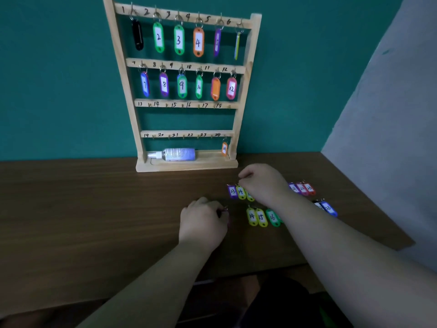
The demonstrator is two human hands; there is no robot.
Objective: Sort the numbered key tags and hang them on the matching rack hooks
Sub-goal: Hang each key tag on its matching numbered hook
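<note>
Before the pale wooden rack (123, 67), toward its right foot, the left hand (203, 221) rests curled on the wood-grain tabletop (94, 197), seemingly pinching a ringed tag (225, 207) I cannot read. Further right, glossy oval plastic tag 13 (232, 191) and tag 14 (241, 192) lie side by side, long axes and rings toward the rack. The right hand (262, 183), nearer, pinches at tag 14's ring. Up the rack, hook 13 (149, 105) is bare.

The rack's (122, 67) bars bear handwritten 1 to 24. Hanging tags (198, 42) read 2, 3, 4, 7, 8, 9, 10, 12, 24; table tags (251, 216) 13, 14, 14, 15, 16
</note>
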